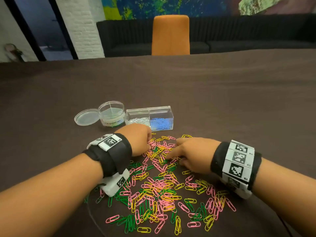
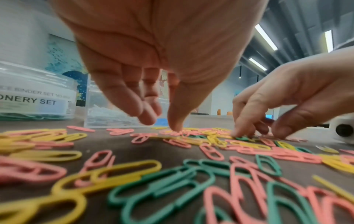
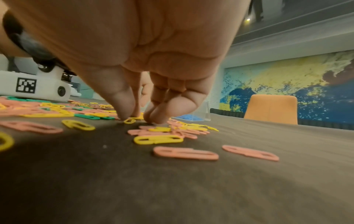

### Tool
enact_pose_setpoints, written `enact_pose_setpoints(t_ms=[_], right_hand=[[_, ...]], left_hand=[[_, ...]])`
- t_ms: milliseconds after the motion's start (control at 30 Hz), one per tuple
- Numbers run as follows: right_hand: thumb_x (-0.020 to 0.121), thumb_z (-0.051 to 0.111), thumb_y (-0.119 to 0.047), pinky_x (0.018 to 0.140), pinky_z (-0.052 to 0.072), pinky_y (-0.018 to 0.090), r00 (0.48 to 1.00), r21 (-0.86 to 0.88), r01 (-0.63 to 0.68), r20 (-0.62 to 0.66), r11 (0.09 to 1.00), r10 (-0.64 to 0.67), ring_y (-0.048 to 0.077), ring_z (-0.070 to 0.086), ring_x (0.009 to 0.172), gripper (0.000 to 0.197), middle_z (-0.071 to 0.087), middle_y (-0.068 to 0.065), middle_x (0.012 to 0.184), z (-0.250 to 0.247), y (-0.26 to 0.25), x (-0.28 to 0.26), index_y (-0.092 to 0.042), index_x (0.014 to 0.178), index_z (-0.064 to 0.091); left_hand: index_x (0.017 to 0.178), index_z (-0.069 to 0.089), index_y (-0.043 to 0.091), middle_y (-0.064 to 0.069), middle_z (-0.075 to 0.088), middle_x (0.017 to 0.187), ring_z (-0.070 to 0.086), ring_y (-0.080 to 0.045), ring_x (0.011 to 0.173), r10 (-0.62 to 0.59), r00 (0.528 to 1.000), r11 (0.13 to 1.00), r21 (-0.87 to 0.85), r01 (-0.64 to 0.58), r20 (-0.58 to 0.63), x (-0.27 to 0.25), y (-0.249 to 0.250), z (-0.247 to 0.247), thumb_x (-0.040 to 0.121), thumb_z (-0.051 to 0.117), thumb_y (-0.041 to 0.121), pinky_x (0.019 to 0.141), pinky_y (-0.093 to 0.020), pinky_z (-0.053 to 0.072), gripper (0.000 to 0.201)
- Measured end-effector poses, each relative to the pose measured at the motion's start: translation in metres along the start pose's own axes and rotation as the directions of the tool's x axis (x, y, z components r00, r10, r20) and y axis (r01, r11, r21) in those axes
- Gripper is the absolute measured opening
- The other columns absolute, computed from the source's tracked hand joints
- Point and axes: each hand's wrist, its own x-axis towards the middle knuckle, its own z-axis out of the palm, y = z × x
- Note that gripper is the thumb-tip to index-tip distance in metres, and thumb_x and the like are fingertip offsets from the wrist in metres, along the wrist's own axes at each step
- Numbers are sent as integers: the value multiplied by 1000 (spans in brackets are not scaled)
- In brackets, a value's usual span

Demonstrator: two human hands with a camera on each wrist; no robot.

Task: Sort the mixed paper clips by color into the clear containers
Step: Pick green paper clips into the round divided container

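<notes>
Beside round jar [image 1: 112, 114]: clips (white, blue)

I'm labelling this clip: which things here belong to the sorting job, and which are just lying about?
Part of the job:
paper clips
round jar
clear box
left hand
right hand

Just lying about:
jar lid
orange chair
sofa
table
</notes>
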Motion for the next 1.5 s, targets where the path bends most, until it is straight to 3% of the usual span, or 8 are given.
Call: enact_pose_setpoints(t_ms=[133, 367, 533, 767, 1033, 1233, 1367, 1500], right_hand=[[97, 47, -19, 85, 52, 38, 996, -59, -87, -20, 994, 86, 25, 56, 108, 44, 46, -2, 119, 0, 4, 3, -41, 135, 49], [98, 47, -24, 87, 53, 38, 988, -50, -145, -54, 988, 142, 23, 57, 106, 37, 48, -4, 121, 0, 19, 3, -37, 133, 51], [100, 45, -22, 85, 52, 37, 992, -70, -121, -29, 990, 119, 23, 56, 105, 39, 47, -3, 120, 0, 17, 6, -38, 135, 51], [94, 54, -22, 68, 48, 32, 990, -140, -138, -56, 981, 131, 19, 53, 84, 10, 48, -3, 104, 3, 16, 8, -27, 101, 59], [84, 55, -18, 68, 53, 35, 969, 22, -192, -156, 981, 193, 21, 55, 79, 8, 55, -2, 86, -6, 12, -4, -21, 80, 49], [86, 47, -10, 69, 51, 34, 982, 52, -125, -139, 991, 131, 19, 55, 80, 27, 56, -10, 85, -6, 12, -6, -33, 100, 48], [90, 42, -12, 59, 36, 28, 988, -33, -151, -24, 988, 150, 21, 51, 75, 19, 51, -3, 74, -5, 13, 0, -24, 75, 45], [91, 43, -19, 64, 43, 32, 996, -36, -66, -59, 997, 64, 22, 50, 74, 9, 51, -3, 78, -4, 10, -3, -25, 83, 43]], left_hand=[[94, 70, 27, 9, 64, 89, 62, -15, 83, 36, 999, 998, -55, -35, 9, -2, 5, 2, 89, 62, 20, 71, -27, 50, 12], [94, 70, 20, 0, 68, 91, 64, -21, 85, -56, 998, 994, 100, 53, 27, -4, 4, 2, 92, 56, 31, 79, -35, 56, 17], [91, 66, 25, 3, 65, 93, 61, -19, 84, -42, 999, 996, 74, 40, 32, -4, 5, 3, 88, 56, 16, 70, -30, 51, 13], [100, 71, 26, 6, 67, 95, 63, -16, 88, 44, 997, 999, -28, -42, 66, -4, 9, 4, 92, 62, 43, 78, -32, 54, 20], [86, 65, 21, 2, 67, 90, 62, -18, 84, 88, 992, 995, -65, -82, 96, -5, 11, 8, 92, 56, 18, 74, -30, 50, 11], [106, 59, 27, 8, 61, 95, 60, -16, 92, 56, 995, 992, -115, -47, 79, -6, 9, 8, 87, 56, 7, 86, -34, 53, 27], [104, 69, 26, 5, 67, 107, 63, -18, 97, 51, 995, 995, -89, -43, 90, -3, 9, 8, 89, 53, 7, 88, -34, 54, 28], [101, 71, 23, 4, 69, 100, 63, -18, 92, 66, 996, 995, -84, -61, 52, -5, 9, 9, 93, 57, 22, 83, -32, 54, 16]])
